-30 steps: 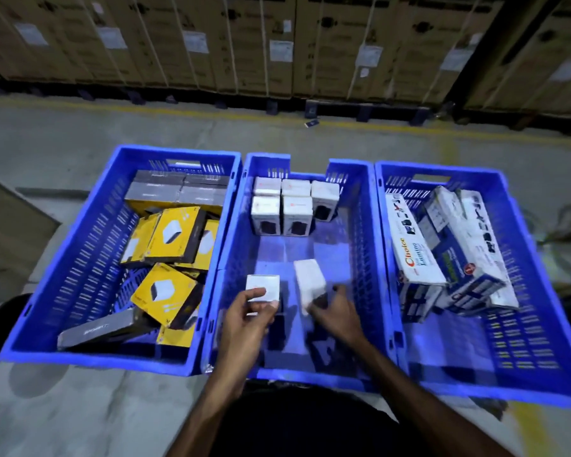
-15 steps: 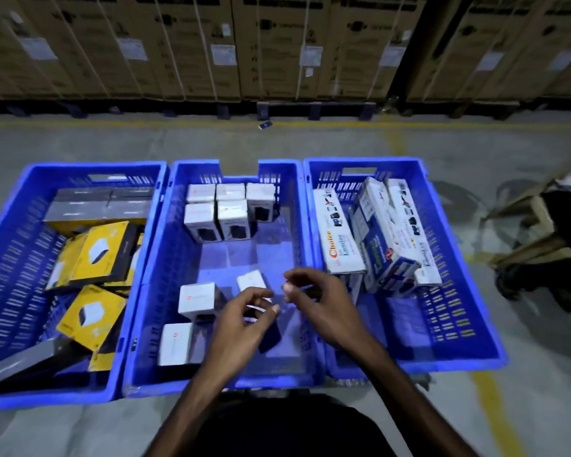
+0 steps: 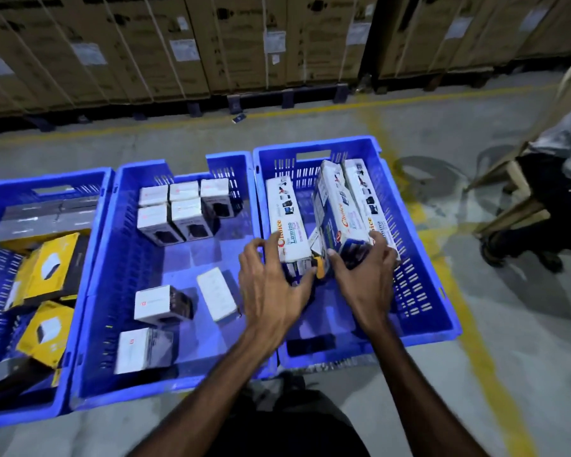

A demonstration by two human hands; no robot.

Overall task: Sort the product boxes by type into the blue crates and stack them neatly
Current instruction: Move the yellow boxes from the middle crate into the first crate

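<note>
Three blue crates stand side by side on the floor. The right crate (image 3: 412, 278) holds three long white-and-blue "Choice" boxes. My left hand (image 3: 271, 288) grips the near end of the leftmost long box (image 3: 285, 222). My right hand (image 3: 365, 278) grips the near end of the tilted middle long box (image 3: 335, 212); the third long box (image 3: 360, 189) lies behind it. The middle crate (image 3: 122, 258) has small white boxes stacked at the back (image 3: 178, 206) and three loose ones near the front (image 3: 157, 305). The left crate (image 3: 17, 188) holds yellow-black boxes (image 3: 51, 265) and grey boxes.
Large strapped cardboard cartons (image 3: 211, 44) on pallets line the back. A seated person (image 3: 561, 192) on a wooden stool is at the right edge. Yellow lines mark the grey concrete floor (image 3: 508, 357) around the crates.
Both hands left the small white boxes in the middle crate, moved right into the right crate and took hold of two long boxes. The view swung right.
</note>
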